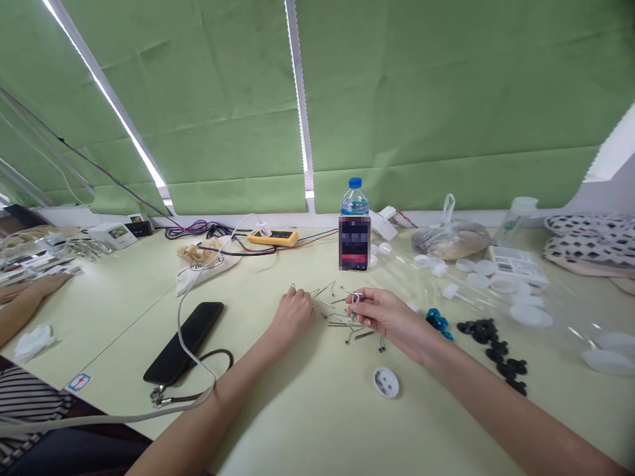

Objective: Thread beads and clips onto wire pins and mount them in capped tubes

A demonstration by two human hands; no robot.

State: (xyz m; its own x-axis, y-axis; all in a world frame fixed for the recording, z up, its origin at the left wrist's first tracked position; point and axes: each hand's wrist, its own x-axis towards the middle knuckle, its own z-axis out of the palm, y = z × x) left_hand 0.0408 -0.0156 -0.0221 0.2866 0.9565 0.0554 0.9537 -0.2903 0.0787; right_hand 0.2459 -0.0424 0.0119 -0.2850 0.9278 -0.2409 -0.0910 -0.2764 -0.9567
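My right hand (380, 311) pinches a small shiny metal piece (355, 304) between thumb and fingers, just above the table. My left hand (296, 312) rests on the table to the left of it with its fingers curled. A thin wire tip pokes out beyond its knuckles, but what the fingers hold is hidden. Between and under the hands lie several thin bent metal rods (338, 324), some with small coloured ends. Nearer to me sits a round white cap (386, 383) with small dark pieces in it.
Right of my right hand are blue parts (436, 321), black plastic parts (496, 344) and clear tubes with white lids (530, 315). A bottle (355, 198) stands behind a phone-like screen (354, 244). On the left, a cable crosses a black phone (184, 342); another person's hand (47, 283) is further left.
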